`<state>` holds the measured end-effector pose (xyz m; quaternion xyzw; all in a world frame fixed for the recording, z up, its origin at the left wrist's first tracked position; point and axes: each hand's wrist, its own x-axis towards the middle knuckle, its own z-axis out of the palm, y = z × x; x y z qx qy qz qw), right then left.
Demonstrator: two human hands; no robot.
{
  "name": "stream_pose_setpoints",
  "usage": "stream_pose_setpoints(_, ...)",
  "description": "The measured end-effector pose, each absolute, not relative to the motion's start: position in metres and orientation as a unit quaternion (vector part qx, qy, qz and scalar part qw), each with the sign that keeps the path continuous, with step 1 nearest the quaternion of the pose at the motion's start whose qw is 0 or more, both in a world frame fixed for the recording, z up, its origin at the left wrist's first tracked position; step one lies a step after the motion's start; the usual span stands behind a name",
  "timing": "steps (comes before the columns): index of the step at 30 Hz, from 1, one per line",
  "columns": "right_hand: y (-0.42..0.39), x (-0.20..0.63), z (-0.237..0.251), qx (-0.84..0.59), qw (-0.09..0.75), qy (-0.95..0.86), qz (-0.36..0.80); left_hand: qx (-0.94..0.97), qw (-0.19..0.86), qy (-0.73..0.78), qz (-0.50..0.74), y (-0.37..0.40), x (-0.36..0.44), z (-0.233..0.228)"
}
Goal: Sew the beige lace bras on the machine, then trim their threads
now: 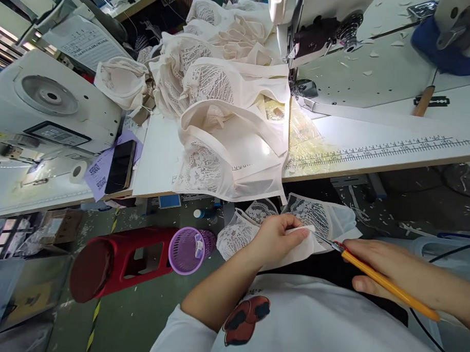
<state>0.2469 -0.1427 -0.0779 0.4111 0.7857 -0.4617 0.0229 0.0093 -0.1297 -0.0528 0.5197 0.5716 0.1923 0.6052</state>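
Below the table [154, 158], the 2 hands meet at the white garment [320, 214], which stretches left to right. The left hand [277, 241] pinches its edge, thumb against fingers. The right hand [382, 259] grasps the orange tool [396, 290], whose metal tip points up-left at the cloth, long axis slanting down-right.

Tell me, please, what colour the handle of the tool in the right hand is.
The handle is mostly orange; the head view shows it best.

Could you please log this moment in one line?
Left hand: pinching lace garment | right hand: holding orange-handled tool | tool tip: at garment
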Motion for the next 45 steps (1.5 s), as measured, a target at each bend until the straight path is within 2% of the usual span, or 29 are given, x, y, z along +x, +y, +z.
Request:
stream_pose_setpoints(6, -0.142, 0.253, -0.084, 0.402, 0.079, 0.764, -0.499, 0.513, 0.626, 0.554, 0.194, -0.128, 0.008, -0.051)
stream_pose_setpoints(19, -0.143, 0.251, -0.079, 0.428, 0.052, 0.746, -0.507, 0.475, 0.648, 0.559, 0.205, -0.127, 0.015, -0.054)
stream_pose_setpoints(24, -0.153, 0.239, -0.088, 0.472, -0.038, 0.706, -0.526, 0.469, 0.655, 0.556, 0.206, -0.127, 0.015, -0.054)
stream_pose_setpoints(28, -0.158, 0.234, -0.095, 0.492, -0.076, 0.676, -0.544, 0.475, 0.639, 0.568, 0.21, -0.127, 0.015, -0.054)
stream_pose_setpoints(33, -0.151, 0.238, -0.088, 0.534, -0.139, 0.673, -0.493, 0.506, 0.6, 0.582, 0.214, -0.126, 0.013, -0.05)
stream_pose_setpoints(38, -0.148, 0.214, -0.078, 0.494, -0.286, 0.655, -0.495, 0.543, 0.566, 0.578, 0.224, -0.125, 0.012, -0.044)
stream_pose_setpoints(45, -0.144, 0.178, -0.081, 0.455, -0.342, 0.611, -0.55, 0.543, 0.562, 0.576, 0.241, -0.126, 0.0, -0.037)
